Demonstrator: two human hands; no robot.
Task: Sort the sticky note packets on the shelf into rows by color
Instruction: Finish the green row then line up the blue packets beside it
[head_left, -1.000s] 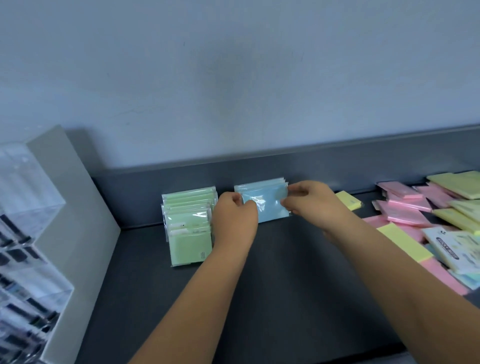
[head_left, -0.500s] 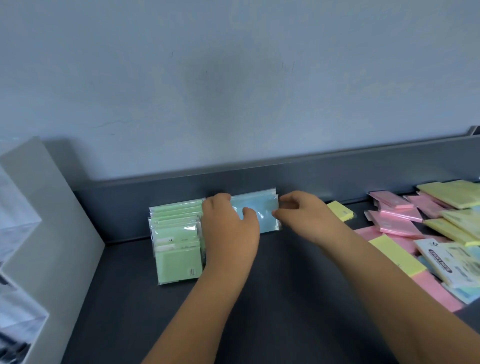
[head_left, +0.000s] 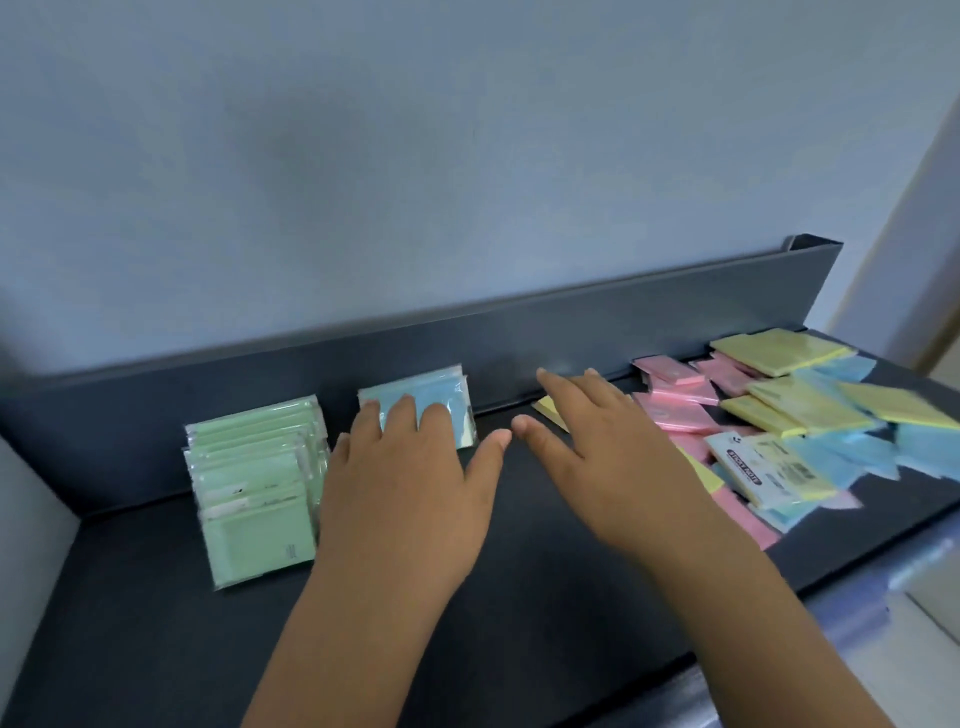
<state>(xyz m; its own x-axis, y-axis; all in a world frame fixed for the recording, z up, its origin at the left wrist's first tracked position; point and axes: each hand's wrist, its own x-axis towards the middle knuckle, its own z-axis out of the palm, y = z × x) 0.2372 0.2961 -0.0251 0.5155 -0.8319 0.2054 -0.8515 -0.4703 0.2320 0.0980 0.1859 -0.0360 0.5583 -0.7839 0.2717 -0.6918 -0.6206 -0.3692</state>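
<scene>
1. Done: the green row (head_left: 254, 483) stands at the left end of the shelf (head_left: 156, 623). Its packets overlap from the back wall (head_left: 623, 322) towards the front edge. I judge this colour finished, since I see no plain green packet elsewhere.
2. Begun: the blue row (head_left: 441, 397) is a small number of packets leaning against the back wall. It stands just right of the green row, with a gap between them.
3. My left hand (head_left: 410, 483) is released. Its fingers are straight, with the tips laid flat on the face of the blue row and the thumb splayed; it grasps nothing.
4. My right hand (head_left: 597, 457) is released, spread and empty. It is between the blue row and the mixed pile (head_left: 810, 410), over a small yellow packet (head_left: 548, 408). I cannot tell whether it touches that packet.
5. Left to do: the mixed pile at the right end holds pink, yellow and blue packets, plus one labelled packet (head_left: 753, 467), all overlapping at odd angles. No pink or yellow row exists. In my judgement, well under half the work is complete.
6. Not verifiable:
   - The count of blue packets in the row, because my fingers cover their lower half.
   - The lower layers of the pile, which are buried.
   - The pile's right edge, which is cut off.
   - Much of the small yellow packet, which is under my right hand.
   - Label print, which is blurred throughout.
</scene>
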